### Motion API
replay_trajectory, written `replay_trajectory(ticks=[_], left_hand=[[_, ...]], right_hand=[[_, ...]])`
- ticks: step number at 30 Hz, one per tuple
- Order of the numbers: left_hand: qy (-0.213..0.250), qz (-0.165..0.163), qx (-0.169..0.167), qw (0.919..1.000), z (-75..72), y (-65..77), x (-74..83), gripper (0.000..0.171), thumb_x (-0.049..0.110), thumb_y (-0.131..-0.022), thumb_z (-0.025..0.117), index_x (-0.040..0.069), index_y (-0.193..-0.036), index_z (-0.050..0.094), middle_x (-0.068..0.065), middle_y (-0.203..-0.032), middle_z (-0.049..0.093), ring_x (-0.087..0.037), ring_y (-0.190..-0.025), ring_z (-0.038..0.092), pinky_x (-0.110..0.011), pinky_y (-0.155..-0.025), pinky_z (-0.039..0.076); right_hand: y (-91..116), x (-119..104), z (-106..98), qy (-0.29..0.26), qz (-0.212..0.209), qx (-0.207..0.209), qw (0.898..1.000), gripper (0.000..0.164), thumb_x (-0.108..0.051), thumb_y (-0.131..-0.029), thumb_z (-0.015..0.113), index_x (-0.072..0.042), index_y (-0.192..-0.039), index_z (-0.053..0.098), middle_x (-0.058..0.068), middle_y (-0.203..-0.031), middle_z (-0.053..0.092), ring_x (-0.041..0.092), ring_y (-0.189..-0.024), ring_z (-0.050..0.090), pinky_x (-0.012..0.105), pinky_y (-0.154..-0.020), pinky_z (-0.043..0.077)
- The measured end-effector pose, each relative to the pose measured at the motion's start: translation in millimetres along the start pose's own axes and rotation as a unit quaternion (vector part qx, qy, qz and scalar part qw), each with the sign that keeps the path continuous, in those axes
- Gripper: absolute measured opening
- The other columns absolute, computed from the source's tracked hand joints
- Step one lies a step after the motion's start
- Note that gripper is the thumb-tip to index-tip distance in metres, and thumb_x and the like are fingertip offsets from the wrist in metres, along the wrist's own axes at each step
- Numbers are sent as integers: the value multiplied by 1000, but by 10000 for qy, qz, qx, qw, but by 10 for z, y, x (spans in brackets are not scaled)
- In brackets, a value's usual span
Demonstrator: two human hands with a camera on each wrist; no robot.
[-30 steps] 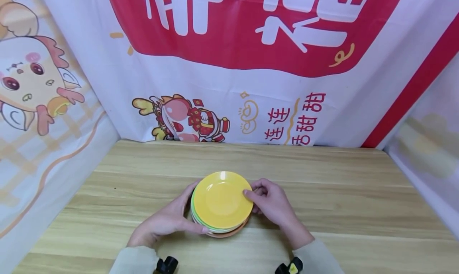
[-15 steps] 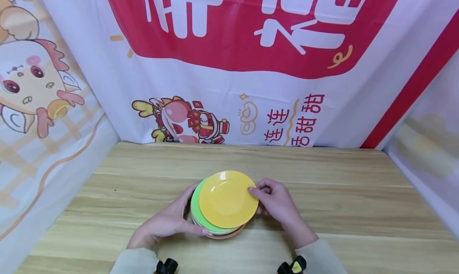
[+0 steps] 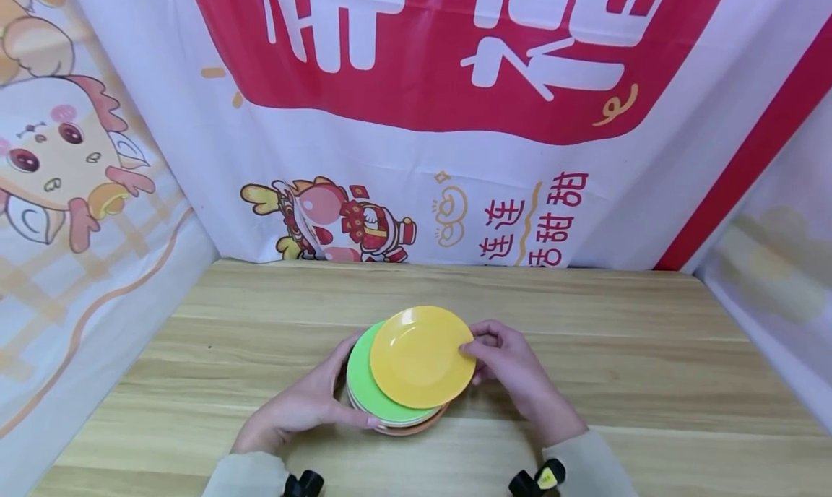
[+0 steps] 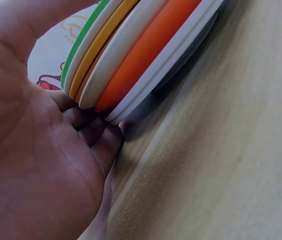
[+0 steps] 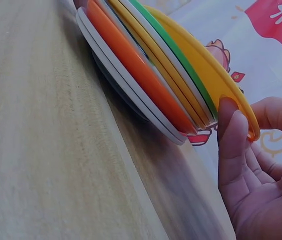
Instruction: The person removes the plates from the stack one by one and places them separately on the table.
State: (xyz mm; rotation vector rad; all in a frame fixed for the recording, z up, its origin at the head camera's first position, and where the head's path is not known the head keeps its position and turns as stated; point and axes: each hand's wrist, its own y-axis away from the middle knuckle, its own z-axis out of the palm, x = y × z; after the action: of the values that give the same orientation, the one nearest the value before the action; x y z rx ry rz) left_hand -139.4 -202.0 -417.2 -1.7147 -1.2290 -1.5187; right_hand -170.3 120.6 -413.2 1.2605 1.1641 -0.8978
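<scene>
A yellow plate sits at the top of a stack of plates, shifted to the right and tilted up off the green plate beneath it. My right hand pinches its right rim between thumb and fingers, as the right wrist view also shows. Around the left side of the stack curls my left hand, thumb at the front and fingers behind. Below the green plate, the left wrist view shows white, yellow and orange plates, with white ones at the bottom.
The stack stands on a wood-grain table. A white and red printed cloth hangs along the back edge. More printed cloth hangs at the left side, with a pale cloth at the right.
My right hand has drawn the yellow plate to the right, baring more of the green plate. The left hand has stayed at the stack's left side.
</scene>
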Motion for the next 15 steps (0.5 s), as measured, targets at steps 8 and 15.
replay_trajectory(ticks=[8,15], left_hand=[[20,59,-27,10000,-3,-9,-12,122,19,-74,100,30,-169,25,2,-176,31,-30,-165,19,-68,-134,2],[29,50,-48,10000,-8,-19,-14,122,20,-74,100,31,-169,24,2,-176,30,-31,-166,17,-69,-133,1]], right_hand=[[-5,-15,-36,-69,24,-80,9999,44,-19,-97,77,1,-133,61,11,-106,75,19,-77,68,29,-67,63],[2,-41,-53,-63,81,-117,9999,45,-20,-98,77,0,-134,62,10,-106,75,19,-78,69,30,-70,64]])
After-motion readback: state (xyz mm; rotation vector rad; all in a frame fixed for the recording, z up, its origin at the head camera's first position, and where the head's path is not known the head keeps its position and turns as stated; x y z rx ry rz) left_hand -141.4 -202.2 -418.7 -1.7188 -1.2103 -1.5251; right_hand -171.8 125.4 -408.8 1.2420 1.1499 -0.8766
